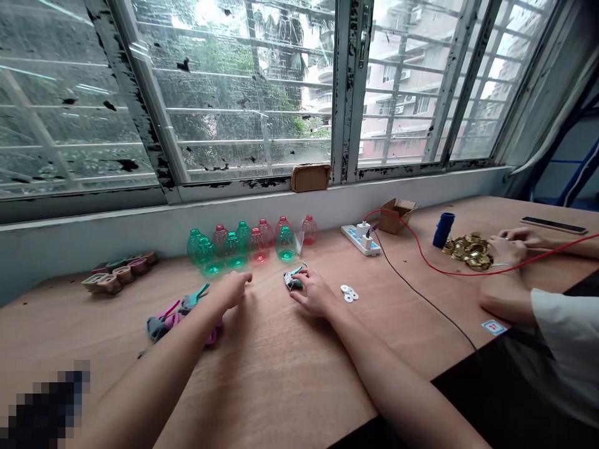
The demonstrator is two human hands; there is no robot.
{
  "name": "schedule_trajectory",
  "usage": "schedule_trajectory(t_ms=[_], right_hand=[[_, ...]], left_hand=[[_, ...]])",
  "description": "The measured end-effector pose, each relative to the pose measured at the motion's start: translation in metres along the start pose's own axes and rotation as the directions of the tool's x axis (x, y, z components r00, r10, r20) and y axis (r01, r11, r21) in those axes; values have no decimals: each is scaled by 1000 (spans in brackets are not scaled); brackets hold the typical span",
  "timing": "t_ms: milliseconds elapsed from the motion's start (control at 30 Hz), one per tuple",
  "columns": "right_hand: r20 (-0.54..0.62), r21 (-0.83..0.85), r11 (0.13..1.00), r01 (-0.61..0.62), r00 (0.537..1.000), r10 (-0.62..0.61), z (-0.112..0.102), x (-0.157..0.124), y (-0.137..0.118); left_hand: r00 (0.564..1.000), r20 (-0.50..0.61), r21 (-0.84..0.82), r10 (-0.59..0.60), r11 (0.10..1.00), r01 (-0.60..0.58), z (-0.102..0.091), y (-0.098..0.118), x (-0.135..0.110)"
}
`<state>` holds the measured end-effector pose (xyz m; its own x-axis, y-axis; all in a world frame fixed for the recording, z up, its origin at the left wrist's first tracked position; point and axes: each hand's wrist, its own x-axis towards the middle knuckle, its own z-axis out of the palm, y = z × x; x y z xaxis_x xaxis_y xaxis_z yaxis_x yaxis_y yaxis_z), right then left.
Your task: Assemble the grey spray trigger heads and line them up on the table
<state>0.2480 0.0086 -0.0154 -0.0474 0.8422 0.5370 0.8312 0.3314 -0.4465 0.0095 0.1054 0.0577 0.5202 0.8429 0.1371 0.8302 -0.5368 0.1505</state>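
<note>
Left hand (233, 289) open wide, empty, fingers extended just past a pile of pink and green plastic pieces (180, 318). Right hand (312, 294) closes narrowly over a small green plastic part (292, 279), apparently pinning it against the wooden table (266, 386) for steadiness.

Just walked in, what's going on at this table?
A person at a wooden table has their right hand on a small teal-and-white plastic piece; their left hand shows nothing held, near a heap of pink and teal plastic pieces. Green and red plastic bottles stand beyond. To the right, a co-worker's hands work at a pile of brass-coloured discs.
</note>
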Motion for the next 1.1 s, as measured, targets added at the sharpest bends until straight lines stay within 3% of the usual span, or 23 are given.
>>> schedule_trajectory(t_ms=[167,267,333,400,533,667,867,1100], right_hand=[[-29,-29,998,-50,998,49,-11,0,-2],[-13,-92,981,-168,986,167,-31,1,7],[30,-156,932,-327,942,336,-48,0,23],[52,-206,843,-497,855,516,-64,-3,44],[101,-237,754,-612,757,646,-81,-12,81],[179,-237,721,-652,700,691,-75,-16,90],[225,-205,743,-637,709,669,-65,-16,82],[205,-158,780,-605,753,626,-64,-18,77]], left_hand=[[993,-1,16,117,993,-117,18,47,-33],[987,-47,-23,151,988,-152,32,66,-58],[979,-86,-71,184,979,-190,40,70,-71],[966,-125,-121,225,963,-240,47,70,-79],[958,-155,-191,241,944,-269,54,67,-83],[964,-155,-178,216,954,-242,60,67,-80],[956,-208,-171,207,954,-244,63,65,-79],[942,-320,-352,98,911,-215,61,70,-86]])
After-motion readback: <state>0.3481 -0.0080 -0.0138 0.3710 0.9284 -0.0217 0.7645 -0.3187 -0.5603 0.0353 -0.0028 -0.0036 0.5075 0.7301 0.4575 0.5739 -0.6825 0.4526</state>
